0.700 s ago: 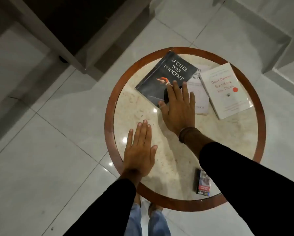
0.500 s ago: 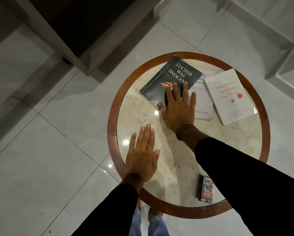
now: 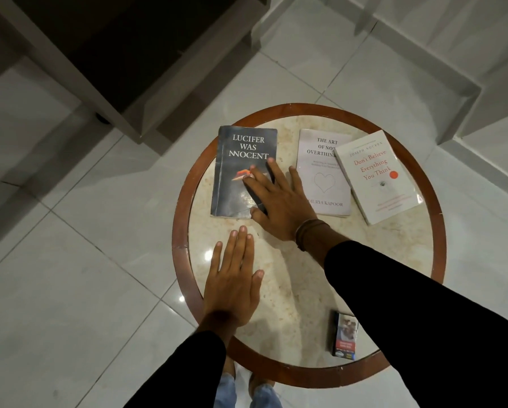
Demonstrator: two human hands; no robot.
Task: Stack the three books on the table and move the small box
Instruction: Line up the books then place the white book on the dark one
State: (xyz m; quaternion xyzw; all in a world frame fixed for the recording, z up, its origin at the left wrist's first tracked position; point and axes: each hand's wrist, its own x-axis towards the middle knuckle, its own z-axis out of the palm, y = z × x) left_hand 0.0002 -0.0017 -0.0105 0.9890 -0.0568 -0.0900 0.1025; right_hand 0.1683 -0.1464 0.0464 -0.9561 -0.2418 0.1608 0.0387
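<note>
Three books lie on a round marble table (image 3: 305,290) with a wooden rim. The dark book "Lucifer Was Innocent" (image 3: 241,160) lies at the left. My right hand (image 3: 279,201) rests flat on its lower right corner, fingers spread, pressing rather than gripping. A pale book "The Art of Not Overthinking" (image 3: 320,172) lies in the middle, its right edge under the white book "Don't Believe Everything You Think" (image 3: 379,178). My left hand (image 3: 232,278) lies flat and open on the table near the front left. The small box (image 3: 344,337) stands near the front rim, beside my right sleeve.
The table stands on a glossy white tiled floor. A dark piece of furniture with pale framing (image 3: 114,54) sits beyond the table at the upper left. A white step or ledge (image 3: 467,83) runs at the upper right. My feet (image 3: 246,390) show below the table's front edge.
The dark book has turned from tilted to nearly square with me and slid left off the pale book, under my right hand. The left hand stayed flat. The view shifted.
</note>
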